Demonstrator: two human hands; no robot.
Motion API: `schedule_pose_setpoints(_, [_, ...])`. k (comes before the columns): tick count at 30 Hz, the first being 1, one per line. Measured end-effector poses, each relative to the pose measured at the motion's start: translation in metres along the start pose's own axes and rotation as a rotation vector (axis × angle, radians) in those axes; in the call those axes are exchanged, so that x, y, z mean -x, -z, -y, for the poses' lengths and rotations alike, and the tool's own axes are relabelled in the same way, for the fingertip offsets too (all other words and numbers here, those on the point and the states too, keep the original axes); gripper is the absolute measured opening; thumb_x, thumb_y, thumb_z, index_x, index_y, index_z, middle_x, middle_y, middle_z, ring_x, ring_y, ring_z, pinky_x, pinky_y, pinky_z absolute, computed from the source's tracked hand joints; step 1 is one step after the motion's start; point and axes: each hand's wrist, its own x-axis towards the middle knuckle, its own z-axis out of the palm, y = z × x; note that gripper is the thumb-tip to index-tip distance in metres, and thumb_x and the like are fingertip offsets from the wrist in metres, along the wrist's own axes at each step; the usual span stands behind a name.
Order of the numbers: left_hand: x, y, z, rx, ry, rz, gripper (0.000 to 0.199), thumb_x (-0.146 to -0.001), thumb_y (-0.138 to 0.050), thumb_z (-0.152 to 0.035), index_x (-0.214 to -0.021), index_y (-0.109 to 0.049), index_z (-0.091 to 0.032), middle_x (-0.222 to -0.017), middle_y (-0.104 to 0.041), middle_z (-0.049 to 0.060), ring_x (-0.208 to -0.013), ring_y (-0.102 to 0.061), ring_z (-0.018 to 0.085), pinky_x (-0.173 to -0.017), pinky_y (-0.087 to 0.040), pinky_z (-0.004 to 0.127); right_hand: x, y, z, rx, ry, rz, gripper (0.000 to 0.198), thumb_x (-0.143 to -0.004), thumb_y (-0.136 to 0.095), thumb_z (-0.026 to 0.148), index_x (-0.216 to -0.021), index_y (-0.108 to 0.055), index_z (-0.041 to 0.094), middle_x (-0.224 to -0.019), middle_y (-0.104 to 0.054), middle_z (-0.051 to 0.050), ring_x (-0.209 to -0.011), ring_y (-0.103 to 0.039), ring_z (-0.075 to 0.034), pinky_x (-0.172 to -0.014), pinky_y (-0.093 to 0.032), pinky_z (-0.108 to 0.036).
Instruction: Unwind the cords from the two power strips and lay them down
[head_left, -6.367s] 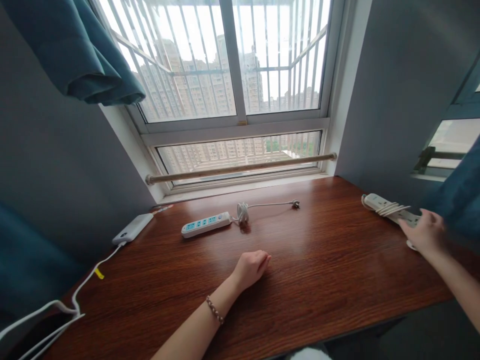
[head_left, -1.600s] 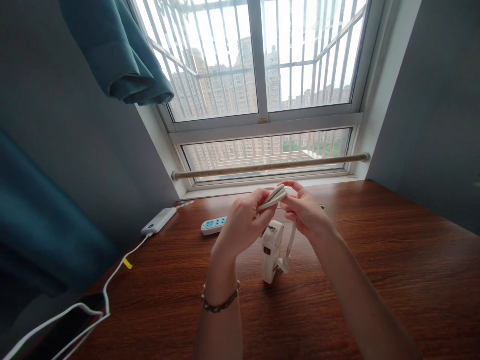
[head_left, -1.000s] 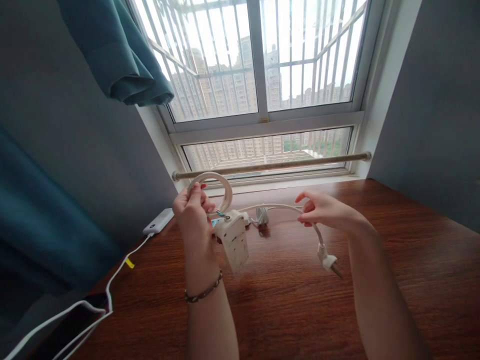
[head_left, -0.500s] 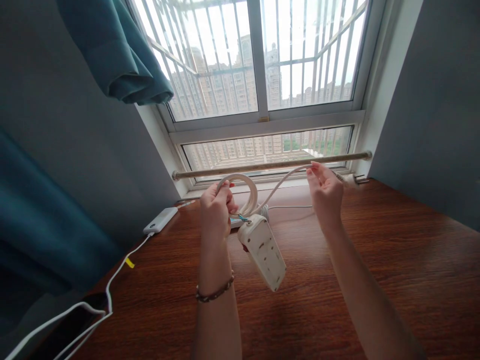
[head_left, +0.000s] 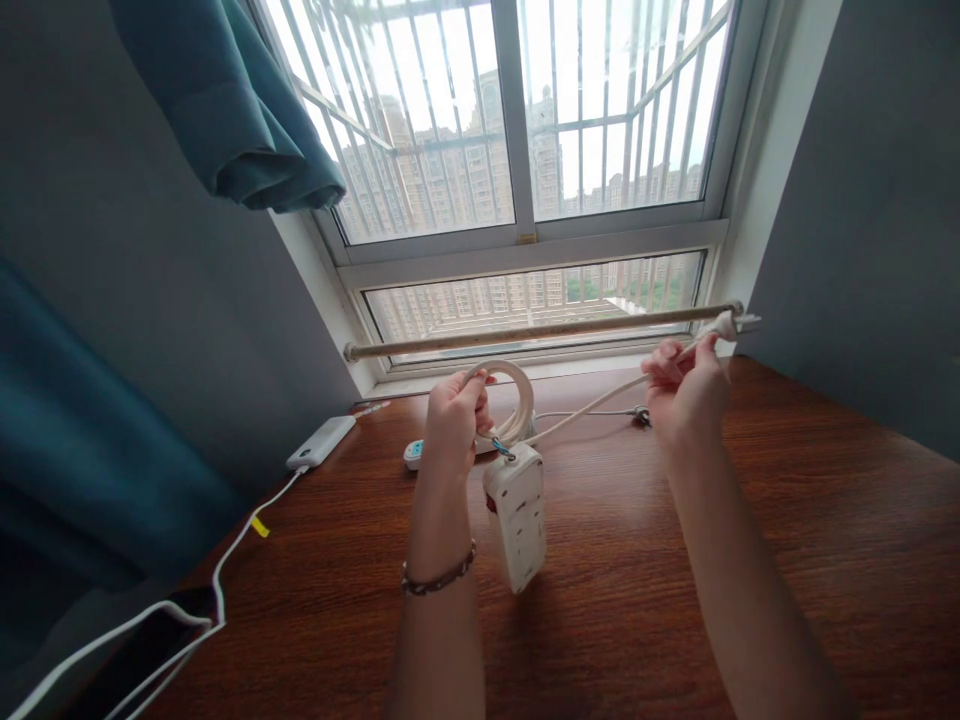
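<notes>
Fingers of left hand point(head_left: 455, 420) pinched on coiled loop of cream flat power cord point(head_left: 517, 400); worn cream plastic power strip point(head_left: 517, 515) hangs below, above dark wooden desk point(head_left: 787, 540). Right hand point(head_left: 686, 395) clenched on same cord near white plug point(head_left: 726, 324), cord stretched between hands. White-and-blue power strip point(head_left: 412, 452) lies behind; white power bank point(head_left: 321, 441) at left.

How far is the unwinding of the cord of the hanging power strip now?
Mostly done: the cord runs out straight to the right hand, plug free. The left hand holds one last loop above the power strip. That loop remains.
</notes>
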Motion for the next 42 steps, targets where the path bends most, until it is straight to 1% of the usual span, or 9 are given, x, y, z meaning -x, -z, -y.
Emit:
schedule_pose_setpoints(4, [0.000,-0.001,0.000,-0.012,-0.001,-0.005,0.015,-0.068,-0.057,-0.024,-0.068,-0.049,-0.011,-0.042,-0.025,-0.010,-0.032,-0.019,0.002,-0.031,-0.019,0.014,0.022,-0.010,0.017,0.184,0.039,0.420,0.041,-0.079,-0.052,0.048,-0.063,-0.028,0.020,-0.044,-0.025,0.009,-0.035,-0.017,-0.005,-0.037,-0.018,-0.019])
schedule_pose_setpoints(9, [0.002,-0.002,0.000,-0.016,-0.027,0.007,0.016,-0.068,-0.058,-0.025,-0.069,-0.050,-0.012,-0.043,-0.024,-0.010,-0.033,-0.019,0.002,-0.032,-0.019,0.014,0.043,-0.016,0.024,0.644,-0.015,0.931,0.032,-0.085,-0.046,0.040,-0.065,-0.033,0.020,-0.050,-0.026,0.006,-0.042,-0.022,-0.006,-0.041,-0.014,-0.021])
schedule_pose_setpoints(12, [0.003,-0.002,0.000,-0.012,-0.038,0.017,0.016,-0.066,-0.060,-0.025,-0.068,-0.051,-0.012,-0.044,-0.026,-0.009,-0.034,-0.019,0.002,-0.033,-0.018,0.014,0.049,-0.022,0.018,0.922,0.030,1.128,0.031,-0.085,-0.045,0.035,-0.062,-0.033,0.018,-0.054,-0.027,0.005,-0.049,-0.025,-0.007,-0.045,-0.018,-0.022])
schedule_pose_setpoints(15, [0.005,-0.002,-0.002,-0.043,-0.041,0.029,0.017,-0.065,-0.061,-0.026,-0.068,-0.053,-0.012,-0.046,-0.030,-0.007,-0.036,-0.022,0.002,-0.034,-0.018,0.014,0.051,-0.025,0.008,1.037,0.057,1.212,0.027,-0.084,-0.044,0.031,-0.062,-0.037,0.017,-0.056,-0.030,0.004,-0.052,-0.027,-0.007,-0.048,-0.021,-0.021])
schedule_pose_setpoints(22, [0.008,-0.004,-0.003,-0.044,-0.066,0.108,0.014,-0.064,-0.062,-0.023,-0.070,-0.056,-0.012,-0.043,-0.028,-0.008,-0.036,-0.019,0.002,-0.035,-0.014,0.014,0.050,-0.025,-0.002,1.242,0.059,1.094,0.031,-0.083,-0.044,0.035,-0.059,-0.037,0.017,-0.053,-0.032,0.005,-0.051,-0.029,-0.008,-0.049,-0.022,-0.022])
schedule_pose_setpoints(27, [0.013,-0.012,-0.002,-0.145,-0.141,0.021,0.017,-0.063,-0.061,-0.024,-0.074,-0.062,-0.012,-0.043,-0.035,-0.006,-0.037,-0.026,0.004,-0.037,-0.020,0.016,0.052,-0.025,0.005,1.438,0.124,0.904,0.034,-0.080,-0.048,0.041,-0.057,-0.035,0.018,-0.051,-0.039,0.003,-0.049,-0.033,-0.009,-0.047,-0.020,-0.023])
schedule_pose_setpoints(32, [0.014,-0.015,0.000,-0.182,-0.200,-0.021,0.019,-0.063,-0.060,-0.023,-0.079,-0.066,-0.014,-0.047,-0.045,-0.004,-0.040,-0.034,0.005,-0.040,-0.029,0.017,0.057,-0.025,0.009,1.455,0.102,0.754,0.025,-0.080,-0.048,0.041,-0.072,-0.043,0.019,-0.055,-0.052,0.000,-0.048,-0.042,-0.012,-0.049,-0.026,-0.024])
schedule_pose_setpoints(37, [0.013,-0.011,0.001,-0.256,-0.270,0.048,0.024,-0.066,-0.064,-0.025,-0.088,-0.067,-0.016,-0.053,-0.054,-0.002,-0.047,-0.045,0.007,-0.045,-0.035,0.017,0.064,-0.029,0.010,1.515,0.182,0.626,0.021,-0.080,-0.049,0.037,-0.091,-0.047,0.018,-0.060,-0.058,-0.004,-0.051,-0.050,-0.016,-0.052,-0.030,-0.025])
schedule_pose_setpoints(42, [0.024,-0.018,-0.003,-0.432,-0.341,0.145,0.031,-0.069,-0.066,-0.031,-0.096,-0.066,-0.017,-0.073,-0.065,0.003,-0.063,-0.057,0.013,-0.055,-0.044,0.020,0.068,-0.033,0.006,1.609,0.298,0.459,0.029,-0.081,-0.048,0.032,-0.105,-0.048,0.016,-0.063,-0.061,-0.008,-0.062,-0.057,-0.023,-0.055,-0.033,-0.028])
